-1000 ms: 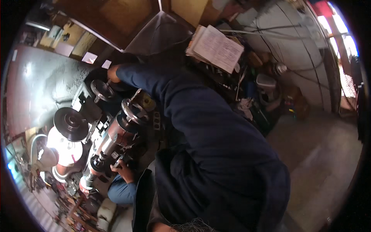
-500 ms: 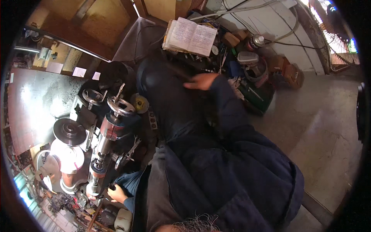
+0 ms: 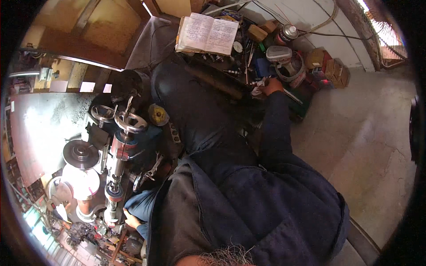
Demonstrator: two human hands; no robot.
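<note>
At lower left my left hand [image 3: 132, 220] is curled beside the lower end of a red-and-steel machine spindle [image 3: 117, 168]; what its fingers grip is unclear. Above on that machine are a steel handwheel [image 3: 131, 127] and a second, smaller one [image 3: 101, 115], with a dark round disc [image 3: 81, 155] beside a brightly lit lamp [image 3: 80, 181]. My right hand [image 3: 273, 87] reaches to the cluttered bench at upper right, fingers closed on something small I cannot make out, by a crumpled white rag [image 3: 256, 91] and a green case [image 3: 295, 106].
An open handwritten notebook [image 3: 208, 33] lies atop the clutter. Beside it are an aerosol can [image 3: 288, 34], a plastic tub [image 3: 278, 54], cardboard boxes [image 3: 337, 73] and cables along the wall. A concrete floor [image 3: 355, 155] spreads at right; a metal sheet [image 3: 33, 133] stands at left.
My right hand has swung from the upper handwheel across to the bench clutter at right. My left hand has moved down along the machine toward its lower end.
</note>
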